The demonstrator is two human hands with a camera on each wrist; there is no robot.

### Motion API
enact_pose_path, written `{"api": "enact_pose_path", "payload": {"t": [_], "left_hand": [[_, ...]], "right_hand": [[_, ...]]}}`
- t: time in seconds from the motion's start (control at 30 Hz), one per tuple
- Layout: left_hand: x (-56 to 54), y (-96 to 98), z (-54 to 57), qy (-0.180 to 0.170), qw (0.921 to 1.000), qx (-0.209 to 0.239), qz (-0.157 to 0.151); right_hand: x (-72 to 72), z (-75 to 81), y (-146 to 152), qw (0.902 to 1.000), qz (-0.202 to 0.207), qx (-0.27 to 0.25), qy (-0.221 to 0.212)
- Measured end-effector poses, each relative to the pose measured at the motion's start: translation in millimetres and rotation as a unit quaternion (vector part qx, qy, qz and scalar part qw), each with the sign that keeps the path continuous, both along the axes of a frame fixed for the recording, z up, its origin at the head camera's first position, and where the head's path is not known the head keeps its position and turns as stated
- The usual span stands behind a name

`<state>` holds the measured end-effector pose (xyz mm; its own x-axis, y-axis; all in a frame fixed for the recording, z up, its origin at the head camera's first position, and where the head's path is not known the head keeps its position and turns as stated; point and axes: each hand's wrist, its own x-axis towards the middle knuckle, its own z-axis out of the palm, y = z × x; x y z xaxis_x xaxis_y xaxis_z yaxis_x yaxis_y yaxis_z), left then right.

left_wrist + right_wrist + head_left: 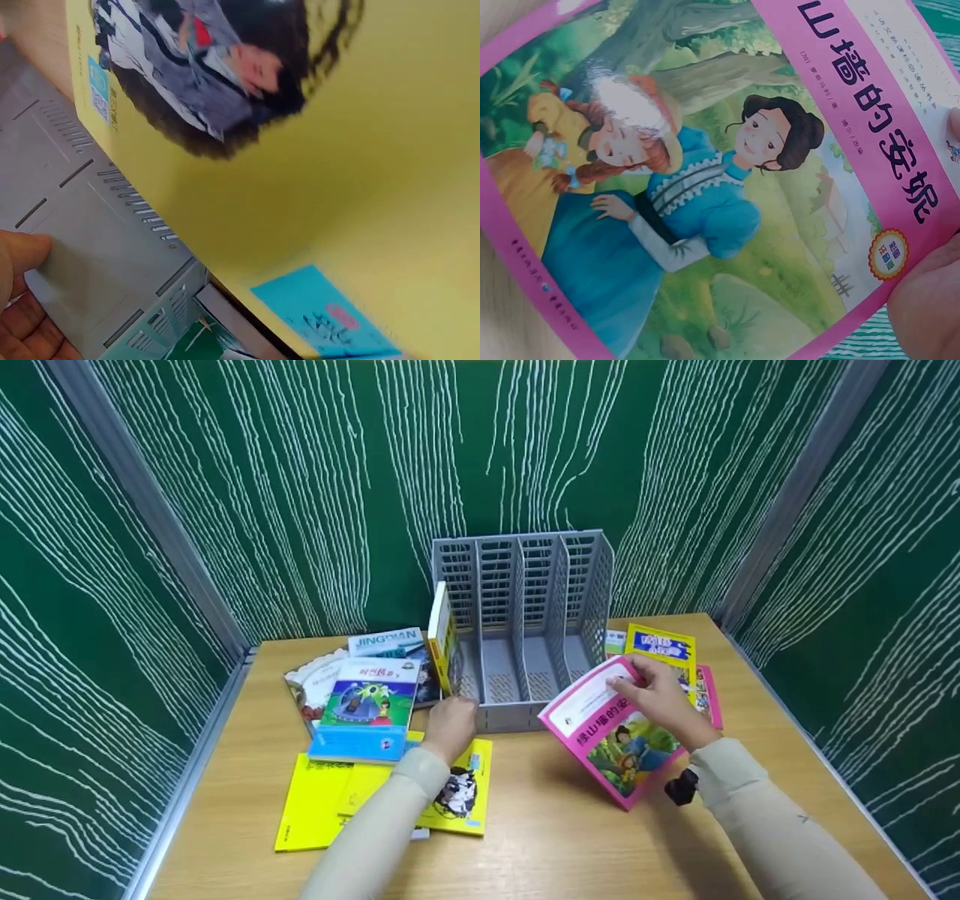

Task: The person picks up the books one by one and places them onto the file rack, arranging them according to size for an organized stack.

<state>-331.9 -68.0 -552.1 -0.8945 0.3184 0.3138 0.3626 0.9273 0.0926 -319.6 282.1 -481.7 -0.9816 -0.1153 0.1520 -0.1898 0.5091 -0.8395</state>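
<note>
In the head view my right hand point(664, 697) grips a pink-bordered book point(626, 735) by its upper right part, thumb on the cover. The book is tilted above the table, to the right of the grey book rack's front. In the right wrist view its cover point(705, 187) shows two illustrated figures. My left hand point(450, 726) holds the front left corner of the grey book rack point(510, 718). The left wrist view shows the thumb point(26, 251) on the grey panel and fingers curled at its edge. Beneath this hand lies a yellow book point(472, 787) with a dark picture.
A yellow-covered book point(444, 641) stands upright at the rack's left end. Left of it lie a blue-and-white book point(367, 705), a JINGDIAN book point(382, 639) and another yellow book point(304, 802). Behind my right hand are a yellow-and-blue book point(660, 643) and a pink-edged book point(711, 697).
</note>
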Motion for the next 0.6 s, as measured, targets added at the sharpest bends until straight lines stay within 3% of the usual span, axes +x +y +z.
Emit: {"api": "enact_pose_path", "payload": {"t": [0.2, 0.37, 0.47, 0.6], "left_hand": [[3.3, -3.2, 4.5, -0.039, 0.9990, 0.022, -0.003], [7.5, -1.5, 21.7, -0.063, 0.9929, 0.099, -0.018], [11.6, 2.4, 36.9, -0.089, 0.9819, 0.165, -0.031], [19.5, 6.9, 58.4, -0.120, 0.9567, 0.258, -0.063]], "right_hand": [[5.2, 6.2, -17.3, 0.9992, 0.010, -0.035, 0.016], [8.8, 13.0, -27.1, 0.9981, 0.022, -0.052, 0.024], [9.6, 17.5, -32.4, 0.9977, 0.029, -0.058, 0.022], [11.0, 23.9, -40.4, 0.9965, 0.042, -0.067, 0.027]]}}
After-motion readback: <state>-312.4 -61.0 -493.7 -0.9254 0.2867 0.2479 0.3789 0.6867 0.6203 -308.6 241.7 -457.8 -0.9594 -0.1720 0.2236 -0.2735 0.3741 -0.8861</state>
